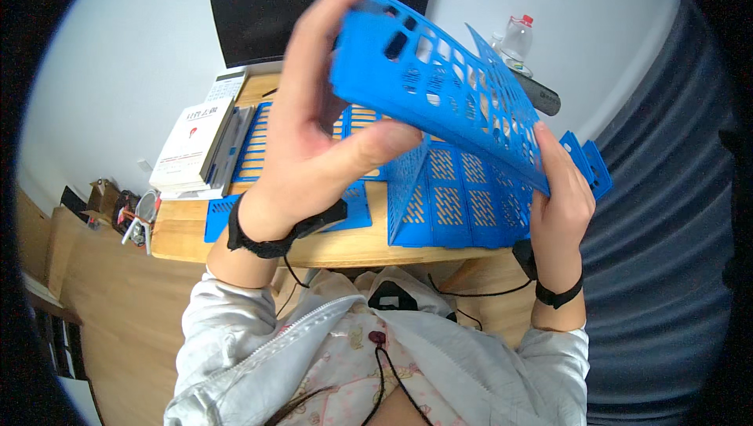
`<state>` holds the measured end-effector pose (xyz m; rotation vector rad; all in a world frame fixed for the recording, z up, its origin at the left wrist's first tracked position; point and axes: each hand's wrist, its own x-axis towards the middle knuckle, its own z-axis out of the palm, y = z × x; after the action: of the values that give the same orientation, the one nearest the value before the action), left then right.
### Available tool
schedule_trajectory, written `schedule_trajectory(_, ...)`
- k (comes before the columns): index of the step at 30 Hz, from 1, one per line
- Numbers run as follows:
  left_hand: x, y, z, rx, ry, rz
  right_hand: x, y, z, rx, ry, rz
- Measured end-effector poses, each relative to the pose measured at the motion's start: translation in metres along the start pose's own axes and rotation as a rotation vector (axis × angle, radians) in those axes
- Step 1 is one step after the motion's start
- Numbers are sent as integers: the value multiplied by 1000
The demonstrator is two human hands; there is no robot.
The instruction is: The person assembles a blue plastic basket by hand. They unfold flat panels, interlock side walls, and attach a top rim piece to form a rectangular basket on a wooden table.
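Spanning the slotted blue panel [365, 57] above the desk [184, 234], the left hand [306, 140] has a wide grip, thumb against the near edge; the right hand [561, 191] touches the other end, its thumb hidden, closure unclear. Probably light, stiffish, slightly slick plastic, best held by its solid edges.

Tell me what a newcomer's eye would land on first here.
Probably the bright blue panel full of holes, raised in the upper middle between the left hand and the right hand. Below it, more blue pieces sit on the wooden desk. Next might come the big black screen behind, and the white book at the desk's left.
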<state>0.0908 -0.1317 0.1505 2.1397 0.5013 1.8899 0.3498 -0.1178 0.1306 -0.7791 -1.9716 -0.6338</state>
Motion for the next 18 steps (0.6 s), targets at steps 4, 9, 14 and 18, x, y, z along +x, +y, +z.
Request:
schedule_trajectory(4,-1,-3,14,8,29,17,-28,26,-5,93,9,265)
schedule_trajectory(9,-14,3,16,190,-396,149,-54,40,6,637,199,672)
schedule_trajectory(14,-42,5,37,103,-939,-21,-79,39,3,768,273,767)
schedule_trajectory(18,-72,-20,65,197,-1088,-138,-101,38,-8,784,261,821)
